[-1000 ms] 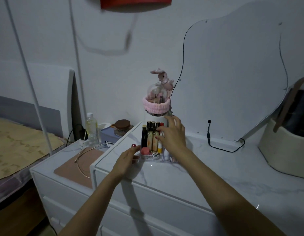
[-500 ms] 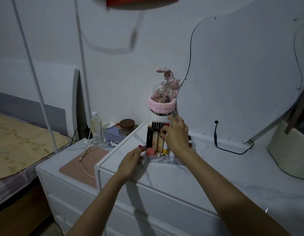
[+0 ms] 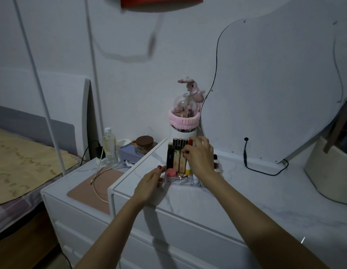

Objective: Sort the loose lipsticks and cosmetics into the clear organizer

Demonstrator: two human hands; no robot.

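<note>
Organizer: clear organizer (image 3: 183,181) sits on the marble dresser top (image 3: 246,191), between the two hands, at the left end near the edge.
Contents: upright gold-and-black tubes (image 3: 178,154) in the rear cells; a round pink pot (image 3: 171,172) in the front left cell, just beside the left thumb.
Left hand: left hand (image 3: 149,181) holds the organizer's left front corner, fingers curled at its wall.
Right hand: right hand (image 3: 199,158) reaches over the tubes, fingers curled; whether it grips one cannot be told.
Beyond right hand: small dark bottles (image 3: 216,164), wavy mirror (image 3: 275,84).
Beyond left hand: plastic bottle (image 3: 109,147), brown-lidded jar (image 3: 144,145).
</note>
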